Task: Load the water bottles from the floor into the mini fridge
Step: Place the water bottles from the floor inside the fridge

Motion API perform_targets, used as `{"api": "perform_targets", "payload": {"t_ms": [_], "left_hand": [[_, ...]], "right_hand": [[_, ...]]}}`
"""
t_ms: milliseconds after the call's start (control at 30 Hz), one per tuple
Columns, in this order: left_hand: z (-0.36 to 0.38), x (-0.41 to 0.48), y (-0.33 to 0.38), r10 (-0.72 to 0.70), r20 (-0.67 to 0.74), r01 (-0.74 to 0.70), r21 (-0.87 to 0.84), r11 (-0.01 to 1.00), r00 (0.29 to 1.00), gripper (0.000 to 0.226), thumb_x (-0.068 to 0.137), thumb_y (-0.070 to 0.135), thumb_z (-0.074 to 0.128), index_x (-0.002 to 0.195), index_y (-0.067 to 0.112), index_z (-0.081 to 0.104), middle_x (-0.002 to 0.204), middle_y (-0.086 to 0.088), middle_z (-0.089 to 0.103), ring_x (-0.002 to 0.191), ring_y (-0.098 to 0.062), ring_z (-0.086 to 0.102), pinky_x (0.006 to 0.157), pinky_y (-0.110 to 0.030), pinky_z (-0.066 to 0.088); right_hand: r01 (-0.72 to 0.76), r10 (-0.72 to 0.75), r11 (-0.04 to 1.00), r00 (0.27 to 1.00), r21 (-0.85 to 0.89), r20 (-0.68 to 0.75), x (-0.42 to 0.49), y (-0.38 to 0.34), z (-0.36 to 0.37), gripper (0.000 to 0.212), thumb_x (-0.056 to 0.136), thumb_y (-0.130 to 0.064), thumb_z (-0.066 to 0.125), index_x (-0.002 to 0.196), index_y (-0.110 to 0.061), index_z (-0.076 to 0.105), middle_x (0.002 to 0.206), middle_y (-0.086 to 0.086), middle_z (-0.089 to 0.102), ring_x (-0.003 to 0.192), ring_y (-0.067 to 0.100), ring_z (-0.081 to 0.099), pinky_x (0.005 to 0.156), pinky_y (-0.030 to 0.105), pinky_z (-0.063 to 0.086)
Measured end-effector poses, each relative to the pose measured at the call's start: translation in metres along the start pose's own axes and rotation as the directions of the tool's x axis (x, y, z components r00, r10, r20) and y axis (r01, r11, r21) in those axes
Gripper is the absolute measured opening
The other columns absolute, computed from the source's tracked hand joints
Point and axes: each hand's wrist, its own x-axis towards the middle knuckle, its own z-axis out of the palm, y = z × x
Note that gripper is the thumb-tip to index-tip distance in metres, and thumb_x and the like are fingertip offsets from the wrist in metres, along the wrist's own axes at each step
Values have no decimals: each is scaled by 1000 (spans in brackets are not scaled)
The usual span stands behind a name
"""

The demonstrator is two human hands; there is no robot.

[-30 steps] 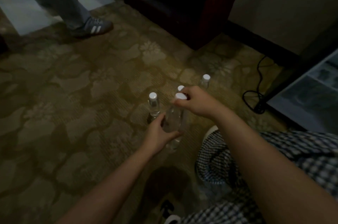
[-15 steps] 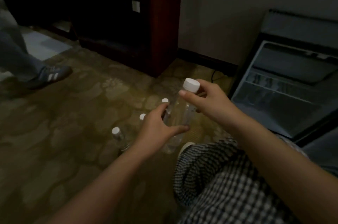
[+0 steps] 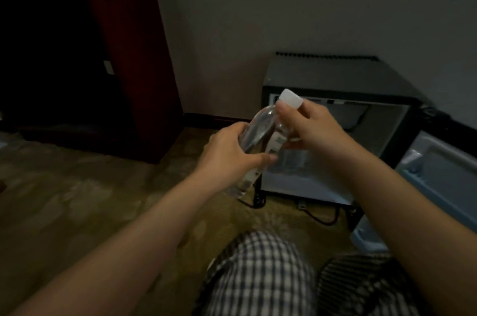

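**Between both hands, just short of the fridge mouth**

Holds one water bottle (image 3: 258, 135) clear of the floor, tilted: white cap (image 3: 290, 98) up and away, base down and back toward the left wrist. Wraps the left hand (image 3: 227, 153) round the lower body, thumb across the label. Pinches the neck just under the cap with the right hand (image 3: 309, 132).

Points the long axis toward the open mini fridge (image 3: 335, 75), straight beyond the grip, right hand nearer the opening. Shows pale shapes low inside, past the right knuckles, too dim to name.

Looks, as a judgement, to have room in the upper cavity. Calls for a forward push, cap first or stood upright.

Has the swung-open door (image 3: 444, 168) right of the grip and the fridge's left frame edge behind the bottle. Has a black cord (image 3: 317, 217) on the carpet (image 3: 77, 199) below, checked knees (image 3: 260, 277) nearest.
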Motion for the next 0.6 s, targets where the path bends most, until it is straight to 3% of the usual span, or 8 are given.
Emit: {"api": "perform_targets", "payload": {"t_ms": [133, 267, 333, 467, 600], "left_hand": [[28, 44, 22, 28, 83, -27, -16, 1000, 996, 51, 67, 40, 79, 110, 23, 58, 97, 8, 63, 89, -9, 61, 74, -26, 52], [64, 86, 29, -7, 202, 15, -41, 999, 979, 55, 68, 36, 79, 115, 21, 55, 104, 5, 62, 99, -13, 60, 85, -33, 53], [82, 103, 28, -33, 253, 43, -32, 999, 967, 53, 69, 35, 78, 114, 21, 54, 100, 6, 60, 98, -14, 59, 85, -33, 52], [127, 130, 17, -68, 318, 95, -70, 993, 946, 47, 74, 31, 76, 114, 22, 53, 89, 11, 53, 91, -10, 51, 79, -27, 44], [166, 150, -2, -82, 365, 110, -56, 992, 927, 58, 75, 31, 75, 125, 18, 49, 104, 4, 53, 96, -12, 49, 79, -27, 41]], "right_hand": [[-40, 41, 999, 995, 9, -92, 25, 12, -36, 24, 93, -41, 49, 104, -21, 59, 93, -3, 64, 85, 12, 64, 66, 27, 54], [-108, 112, 993, 983, 37, -147, 49, 38, -67, 33, 93, -39, 51, 116, -16, 56, 110, 5, 64, 93, 16, 64, 60, 22, 54], [-152, 152, 988, 971, 15, -186, 61, 52, -75, 37, 93, -38, 52, 119, -12, 56, 113, 9, 63, 98, 22, 64, 65, 28, 58], [-205, 166, 972, 947, -119, -275, 86, 85, -87, 34, 91, -36, 56, 109, -7, 59, 110, 17, 65, 100, 30, 65, 87, 48, 55], [-272, 219, 944, 940, -188, -262, 103, 118, -98, 27, 91, -37, 56, 98, -10, 53, 101, 14, 62, 94, 28, 64, 74, 43, 59]]}}
